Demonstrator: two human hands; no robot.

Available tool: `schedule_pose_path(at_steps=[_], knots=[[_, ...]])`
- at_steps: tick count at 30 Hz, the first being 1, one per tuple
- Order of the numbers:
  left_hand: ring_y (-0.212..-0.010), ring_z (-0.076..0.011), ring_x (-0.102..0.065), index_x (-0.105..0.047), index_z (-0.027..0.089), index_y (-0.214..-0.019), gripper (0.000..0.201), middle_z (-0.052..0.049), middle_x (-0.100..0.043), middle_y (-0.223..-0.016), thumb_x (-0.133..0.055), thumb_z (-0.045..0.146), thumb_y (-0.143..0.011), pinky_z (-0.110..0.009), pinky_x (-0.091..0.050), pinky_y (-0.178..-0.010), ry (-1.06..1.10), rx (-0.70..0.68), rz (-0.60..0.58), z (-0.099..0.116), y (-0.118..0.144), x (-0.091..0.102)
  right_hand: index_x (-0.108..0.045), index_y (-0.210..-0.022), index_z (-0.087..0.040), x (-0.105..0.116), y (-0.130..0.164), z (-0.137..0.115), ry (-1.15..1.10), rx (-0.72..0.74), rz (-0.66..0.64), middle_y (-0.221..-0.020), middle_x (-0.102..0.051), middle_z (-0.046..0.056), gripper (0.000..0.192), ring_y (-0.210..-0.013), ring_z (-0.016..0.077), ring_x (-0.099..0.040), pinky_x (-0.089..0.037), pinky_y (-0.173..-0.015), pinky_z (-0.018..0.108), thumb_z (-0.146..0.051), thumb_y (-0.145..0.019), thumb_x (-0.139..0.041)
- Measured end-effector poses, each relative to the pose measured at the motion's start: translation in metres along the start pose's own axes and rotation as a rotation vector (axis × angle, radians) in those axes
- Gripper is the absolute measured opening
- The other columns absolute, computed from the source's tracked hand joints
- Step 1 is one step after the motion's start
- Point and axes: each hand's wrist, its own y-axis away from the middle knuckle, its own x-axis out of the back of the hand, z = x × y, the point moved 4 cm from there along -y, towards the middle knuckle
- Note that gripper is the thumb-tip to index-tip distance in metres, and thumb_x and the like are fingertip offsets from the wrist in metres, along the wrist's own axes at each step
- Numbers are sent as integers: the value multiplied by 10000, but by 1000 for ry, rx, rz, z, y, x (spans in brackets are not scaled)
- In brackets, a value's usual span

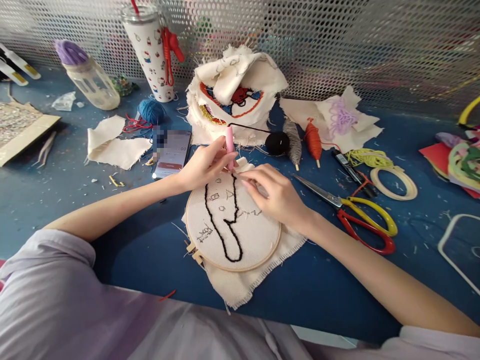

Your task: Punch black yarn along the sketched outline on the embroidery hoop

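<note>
The phone (172,152) has a blurred patch on its screen, so its upper left corner cannot be read. The pink punch needle (229,146) is hidden at its tip by the left hand's fingers (221,161). The tumbler (150,47) loses its lid at the top edge. The white frame (455,245) runs off at right.

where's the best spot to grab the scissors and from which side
Take the scissors by the yellow and red handle loops, which lie toward the table's near right, with the closed blades pointing up-left at the right hand. Coming from the right keeps fingers off the tips and clear of the embroidery hoop. The loops lie flat and unobstructed on the blue table.
</note>
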Motion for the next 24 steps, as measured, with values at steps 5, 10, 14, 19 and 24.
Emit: schedule_pose_path(at_steps=[5, 10, 14, 19, 24], knots=[[-705, -125, -711, -507, 148, -987, 196, -43, -725, -808, -447, 334, -976, -245, -562, -646, -113, -44, -17, 2, 1, 0, -660, -987, -119, -16, -3, -9, 163, 111, -25, -904, -665, 105, 193, -856, 210, -593, -542, -811, 371, -136, -931, -476], [-684, -123, -706, -499, 144, -1052, 202, -37, -724, -792, -420, 316, -982, -246, -555, -635, -156, -46, -37, 6, -1, 1, -653, -1014, -116, -14, -1, -8, 125, 100, 25, -908, -670, 95, 189, -840, 197, -587, -547, -797, 363, -114, -921, -489], [-682, -132, -710, -474, 145, -1031, 185, -48, -731, -807, -407, 311, -983, -257, -555, -623, -154, -28, -52, 5, -2, 0, -655, -1043, -118, -15, -1, -8, 137, 90, 23, -923, -669, 94, 206, -849, 199, -594, -553, -807, 365, -111, -919, -490], [-679, -135, -709, -465, 161, -966, 143, -40, -719, -785, -412, 293, -975, -253, -549, -610, -169, -39, -64, 5, -3, 1, -675, -1032, -108, -19, -2, -9, 195, 94, -46, -904, -666, 108, 229, -875, 219, -606, -569, -816, 384, -116, -921, -475], [-642, -127, -696, -493, 151, -1000, 160, -34, -712, -784, -429, 295, -971, -245, -565, -592, -145, -52, -76, 5, -4, 2, -678, -1055, -93, -21, -3, -13, 227, 116, -100, -964, -670, 135, 258, -969, 242, -611, -555, -899, 421, -119, -922, -459]])
